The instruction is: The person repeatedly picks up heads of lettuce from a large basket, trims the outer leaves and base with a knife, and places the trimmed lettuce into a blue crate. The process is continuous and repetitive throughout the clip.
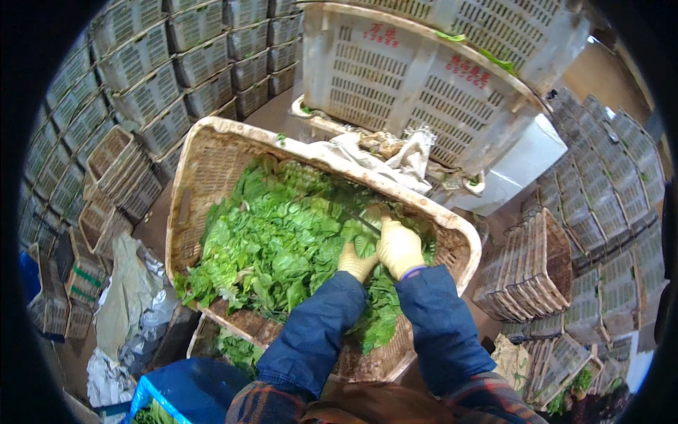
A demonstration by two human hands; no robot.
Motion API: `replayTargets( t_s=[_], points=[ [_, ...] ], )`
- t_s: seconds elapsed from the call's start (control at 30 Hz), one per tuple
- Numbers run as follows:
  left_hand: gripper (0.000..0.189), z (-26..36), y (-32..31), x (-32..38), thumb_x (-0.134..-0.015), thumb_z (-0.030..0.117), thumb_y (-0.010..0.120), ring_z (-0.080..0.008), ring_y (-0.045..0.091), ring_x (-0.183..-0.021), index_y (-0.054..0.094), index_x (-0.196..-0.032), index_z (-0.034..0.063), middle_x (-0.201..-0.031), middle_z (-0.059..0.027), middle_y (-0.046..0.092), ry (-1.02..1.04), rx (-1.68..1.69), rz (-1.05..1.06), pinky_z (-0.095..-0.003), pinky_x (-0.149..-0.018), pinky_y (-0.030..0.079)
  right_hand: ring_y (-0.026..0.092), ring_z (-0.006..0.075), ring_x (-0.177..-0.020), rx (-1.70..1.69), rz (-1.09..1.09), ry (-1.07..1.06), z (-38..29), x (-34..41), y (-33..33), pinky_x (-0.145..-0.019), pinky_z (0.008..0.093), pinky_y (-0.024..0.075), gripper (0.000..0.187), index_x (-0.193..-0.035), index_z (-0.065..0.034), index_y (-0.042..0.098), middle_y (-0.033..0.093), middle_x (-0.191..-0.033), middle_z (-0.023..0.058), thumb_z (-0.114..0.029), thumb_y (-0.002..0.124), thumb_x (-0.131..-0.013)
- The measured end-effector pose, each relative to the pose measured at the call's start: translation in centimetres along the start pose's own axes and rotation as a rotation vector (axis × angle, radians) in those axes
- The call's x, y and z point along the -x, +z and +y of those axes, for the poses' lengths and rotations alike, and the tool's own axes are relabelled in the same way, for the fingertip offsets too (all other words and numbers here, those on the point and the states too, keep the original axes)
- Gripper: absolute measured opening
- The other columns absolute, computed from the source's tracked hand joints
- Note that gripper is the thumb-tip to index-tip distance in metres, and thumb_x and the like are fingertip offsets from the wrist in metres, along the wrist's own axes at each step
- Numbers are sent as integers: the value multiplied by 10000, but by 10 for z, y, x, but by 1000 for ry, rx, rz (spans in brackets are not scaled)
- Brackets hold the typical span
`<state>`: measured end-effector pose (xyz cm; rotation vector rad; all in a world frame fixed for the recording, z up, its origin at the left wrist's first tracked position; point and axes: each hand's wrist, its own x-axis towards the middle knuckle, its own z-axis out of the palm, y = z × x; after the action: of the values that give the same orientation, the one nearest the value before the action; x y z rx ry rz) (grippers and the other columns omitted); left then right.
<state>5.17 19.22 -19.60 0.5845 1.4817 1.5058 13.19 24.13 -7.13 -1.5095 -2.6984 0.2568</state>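
A large, dirt-stained plastic crate (pixel 324 155) sits tilted in front of me, heaped with loose green leaves (pixel 275 233) that look like lettuce. Both my hands wear pale yellow gloves and reach into its right half. My right hand (pixel 400 249) grips a knife (pixel 363 221), whose dark, narrow blade points up and left over the leaves; its handle is hidden in the glove. Just left of it, my left hand (pixel 357 263) has its thumb raised against a leafy green vegetable (pixel 364 241). Its other fingers are partly hidden. More leaves (pixel 380 318) hang under my right forearm.
Beyond the crate stands a large white slotted crate (pixel 392 79) with crumpled white sacking (pixel 381 156) before it. Stacked crates (pixel 143 69) line the left; nested crates (pixel 529 265) stand on the right. A blue plastic stool or bin (pixel 196 389) is close at my lower left, beside plastic sheeting (pixel 127 297).
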Motion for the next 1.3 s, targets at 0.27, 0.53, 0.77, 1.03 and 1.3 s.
replayTargets(
  t_s=[0.27, 0.53, 0.77, 1.03, 1.3],
  points=[
    [730, 43, -190, 190, -676, 147, 923, -232, 658, -1125, 597, -1311, -9, -1254, -118, 690, 136, -225, 339, -366, -1003, 534, 721, 252, -1008, -838, -102, -493, -114, 107, -62, -873, 338, 567, 639, -1487, -88, 539, 653, -1377, 173, 33, 592, -862],
    [782, 41, -304, 462, -597, 200, 905, -311, 639, -1144, 598, -1297, 37, -1216, -143, 663, 17, -513, 839, -379, -1025, 513, 652, 410, -1189, -318, -332, -890, -191, 199, 18, -960, 424, 563, 846, -1577, -170, 412, 614, -1392, 238, 26, 604, -776],
    [816, 11, -284, 560, -596, 225, 942, -281, 609, -1157, 578, -1293, 7, -1247, -151, 625, -262, -453, 820, -366, -1068, 484, 724, 387, -865, 62, -590, -1337, -289, 307, 39, -759, 477, 588, 682, -1483, 7, 413, 696, -1069, 221, -108, 666, -860],
    [834, -27, -244, 575, -628, 186, 917, -284, 609, -1208, 541, -1354, 21, -1274, -144, 629, -91, -359, 799, -371, -1076, 481, 738, 385, -850, 91, -565, -1422, -276, 326, 61, -693, 488, 590, 525, -1403, 7, 479, 719, -923, 213, -122, 595, -907],
    [706, -7, -244, 566, -671, 261, 884, -393, 591, -1183, 602, -1275, 28, -1244, -202, 613, -18, -628, 860, -438, -1037, 491, 745, 334, -918, 189, -592, -946, -251, 237, 75, -828, 423, 609, 347, -1219, -97, 740, 745, -1001, 252, -234, 689, -904]
  ],
)
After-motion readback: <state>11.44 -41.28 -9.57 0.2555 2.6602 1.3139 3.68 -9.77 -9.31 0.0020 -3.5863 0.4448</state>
